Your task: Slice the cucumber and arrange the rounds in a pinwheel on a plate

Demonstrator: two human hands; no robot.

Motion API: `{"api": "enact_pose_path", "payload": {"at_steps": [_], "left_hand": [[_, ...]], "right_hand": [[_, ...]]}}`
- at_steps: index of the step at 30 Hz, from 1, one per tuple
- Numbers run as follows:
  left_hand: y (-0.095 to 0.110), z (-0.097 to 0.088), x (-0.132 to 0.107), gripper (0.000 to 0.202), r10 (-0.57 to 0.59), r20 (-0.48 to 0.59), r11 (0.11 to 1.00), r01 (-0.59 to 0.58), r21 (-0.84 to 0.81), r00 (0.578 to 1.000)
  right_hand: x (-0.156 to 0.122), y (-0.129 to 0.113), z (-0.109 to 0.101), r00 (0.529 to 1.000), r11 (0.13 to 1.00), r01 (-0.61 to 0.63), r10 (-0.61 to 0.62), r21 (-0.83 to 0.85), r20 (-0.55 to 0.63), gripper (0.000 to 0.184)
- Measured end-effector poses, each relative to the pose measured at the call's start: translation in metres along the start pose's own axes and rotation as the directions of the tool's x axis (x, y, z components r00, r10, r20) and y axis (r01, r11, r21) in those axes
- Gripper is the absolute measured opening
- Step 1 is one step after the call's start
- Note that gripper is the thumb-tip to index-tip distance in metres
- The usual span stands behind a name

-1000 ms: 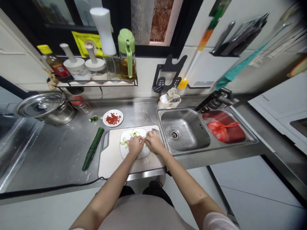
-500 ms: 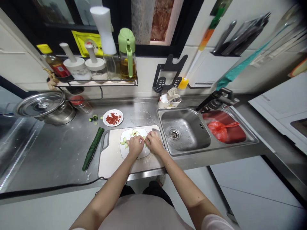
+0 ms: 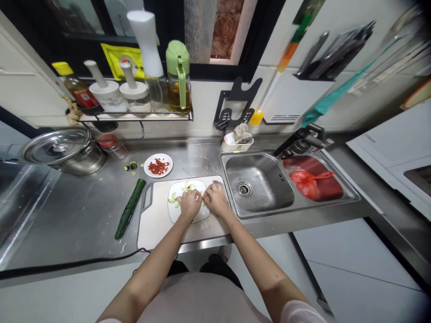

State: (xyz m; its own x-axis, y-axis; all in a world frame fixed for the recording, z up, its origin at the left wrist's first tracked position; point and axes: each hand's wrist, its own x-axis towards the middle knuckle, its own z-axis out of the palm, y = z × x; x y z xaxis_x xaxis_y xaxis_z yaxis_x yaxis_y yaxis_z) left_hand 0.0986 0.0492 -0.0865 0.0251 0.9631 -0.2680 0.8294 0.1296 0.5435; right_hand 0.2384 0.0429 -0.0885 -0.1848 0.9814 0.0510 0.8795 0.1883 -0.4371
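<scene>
A white square plate (image 3: 188,218) with a dark rim line lies on the pale cutting board (image 3: 153,224). Thin cucumber slices (image 3: 172,199) are fanned out near its left and top edges, with a red bit beside the upper group. Over the plate's right side, my left hand (image 3: 190,204) is closed in a pinch at a cucumber slice. My right hand (image 3: 216,199) meets it from the right, its fingers also pinched at the slices there. The fingers partly cover what they hold. A knife blade (image 3: 216,182) shows partly behind my right hand.
Left of the board lies a whole cucumber (image 3: 129,209). Behind it are cucumber scraps (image 3: 131,167) and a small plate (image 3: 146,168) of red berries. A steel sink (image 3: 259,197) adjoins the board on the right. A lidded pot (image 3: 81,157) stands far left; a black cable (image 3: 84,260) runs along the front edge.
The hands keep nearly the same place over the plate, with slight finger movement at the slices. The view has shifted very slightly.
</scene>
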Motion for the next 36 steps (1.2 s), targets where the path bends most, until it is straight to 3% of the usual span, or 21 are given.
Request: {"api": "enact_pose_path", "payload": {"at_steps": [5, 10, 17, 26, 30, 36], "left_hand": [[-0.002, -0.004, -0.002, 0.015, -0.024, -0.029, 0.998, 0.022, -0.067, 0.999], [-0.011, -0.020, -0.010, 0.017, -0.091, -0.142, 0.977, 0.061, -0.202, 0.986], [-0.036, -0.035, -0.042, 0.017, -0.095, -0.233, 0.954, 0.021, -0.299, 0.968], [-0.059, -0.036, -0.079, 0.022, -0.078, -0.285, 0.935, -0.030, -0.355, 0.955], [-0.062, -0.039, -0.082, 0.020, -0.092, -0.309, 0.929, -0.030, -0.369, 0.947], [-0.060, -0.043, -0.081, 0.019, -0.092, -0.333, 0.923, -0.045, -0.383, 0.939]], "right_hand": [[0.000, 0.003, -0.001, 0.999, 0.999, -0.006, 0.007, 0.043, -0.032, 0.010], [-0.004, 0.006, -0.012, 0.989, 0.991, -0.074, 0.087, 0.109, -0.122, 0.012], [-0.019, 0.004, -0.022, 0.978, 0.985, -0.110, 0.131, 0.132, -0.162, 0.016], [-0.049, -0.010, -0.011, 0.955, 0.960, -0.049, 0.126, 0.274, -0.269, 0.016], [-0.034, -0.021, -0.014, 0.959, 0.962, 0.010, 0.068, 0.274, -0.274, 0.017], [0.025, -0.044, -0.015, 0.970, 0.961, 0.087, -0.022, 0.261, -0.243, 0.017]]}}
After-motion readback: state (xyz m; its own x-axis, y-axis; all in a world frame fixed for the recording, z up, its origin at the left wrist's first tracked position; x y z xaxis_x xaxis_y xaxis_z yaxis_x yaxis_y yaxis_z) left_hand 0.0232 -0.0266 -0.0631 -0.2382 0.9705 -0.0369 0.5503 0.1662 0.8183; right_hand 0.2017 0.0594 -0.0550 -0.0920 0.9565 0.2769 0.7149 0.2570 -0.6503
